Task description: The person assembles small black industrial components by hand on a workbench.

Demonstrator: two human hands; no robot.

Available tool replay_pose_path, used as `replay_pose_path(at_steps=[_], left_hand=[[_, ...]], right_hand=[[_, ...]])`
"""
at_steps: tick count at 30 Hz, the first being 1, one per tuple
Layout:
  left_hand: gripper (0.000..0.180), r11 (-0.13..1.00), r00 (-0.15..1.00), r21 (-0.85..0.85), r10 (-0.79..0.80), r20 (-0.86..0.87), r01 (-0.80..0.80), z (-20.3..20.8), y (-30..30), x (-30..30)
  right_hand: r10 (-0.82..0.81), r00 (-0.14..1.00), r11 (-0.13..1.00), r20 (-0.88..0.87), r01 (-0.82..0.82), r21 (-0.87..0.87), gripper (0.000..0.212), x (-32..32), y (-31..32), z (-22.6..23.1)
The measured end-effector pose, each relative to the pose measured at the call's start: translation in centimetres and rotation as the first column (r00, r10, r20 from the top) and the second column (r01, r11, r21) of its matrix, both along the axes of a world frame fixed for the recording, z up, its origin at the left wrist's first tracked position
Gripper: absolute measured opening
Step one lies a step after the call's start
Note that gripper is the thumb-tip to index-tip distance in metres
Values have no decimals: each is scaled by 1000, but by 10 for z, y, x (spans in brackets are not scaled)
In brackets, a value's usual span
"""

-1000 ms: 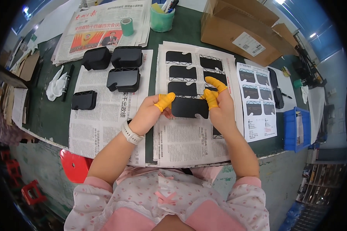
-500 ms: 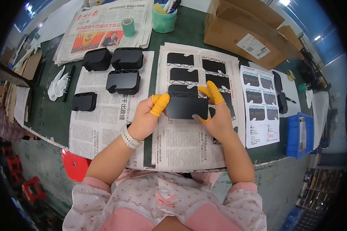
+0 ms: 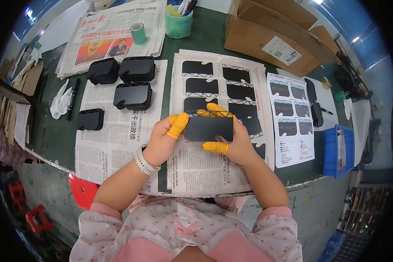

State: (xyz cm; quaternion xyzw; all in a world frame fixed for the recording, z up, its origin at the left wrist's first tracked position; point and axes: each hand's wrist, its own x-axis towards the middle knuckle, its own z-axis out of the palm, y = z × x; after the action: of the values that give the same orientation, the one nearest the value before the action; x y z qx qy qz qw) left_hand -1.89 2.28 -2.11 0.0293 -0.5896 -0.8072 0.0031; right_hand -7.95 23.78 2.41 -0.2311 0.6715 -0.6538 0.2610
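Above the middle newspaper on the green desk, the person keeps a black card between two hands, its dark flat face turned up. The left hand, with a yellow cover on the thumb, pinches the card at its left end; the right hand grips the other end, covered digits showing past the upper and lower edges. From where I stand I can't tell whether it is one card or a few pressed together. Beyond the hands, loose cards lie face up on the same newspaper in two columns, the right one running further toward the person, and part of the left one is hidden behind the grip. Over on the left newspaper stand four stacks, three thick and close together, one smaller and set apart nearer the person. Judging by this layout, the work looks partway along: many cards are in stacks, several lie spread singly, and one spot's worth is in hand; which of them are finished and which are left, nothing shows plainly. Right of the columns lies a printed sheet picturing six similar cards, with a blue tray just beside it.
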Motion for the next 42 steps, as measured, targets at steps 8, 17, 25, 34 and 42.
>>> replay_pose_path(at_steps=[8, 17, 25, 34, 42], left_hand=[[60, 925, 935, 334, -268, 232, 182, -2, 2, -5], [97, 385, 740, 914, -651, 172, 125, 9, -6, -1], [103, 193, 873, 979, -485, 38, 65, 28, -21, -9], [105, 127, 885, 991, -466, 24, 41, 29, -28, -9], [99, 152, 919, 987, -395, 10, 55, 31, -39, -11]], right_hand=[[-8, 989, 1000, -151, 8, -7, 75, 2, 5, -7], [252, 615, 889, -747, 159, 430, 82, 8, -5, 8], [318, 500, 651, -806, 503, 569, 38, -17, 7, -14], [343, 512, 651, -787, 474, 592, 60, -17, 1, -20], [317, 576, 741, -753, 345, 576, 66, -14, -1, -12]])
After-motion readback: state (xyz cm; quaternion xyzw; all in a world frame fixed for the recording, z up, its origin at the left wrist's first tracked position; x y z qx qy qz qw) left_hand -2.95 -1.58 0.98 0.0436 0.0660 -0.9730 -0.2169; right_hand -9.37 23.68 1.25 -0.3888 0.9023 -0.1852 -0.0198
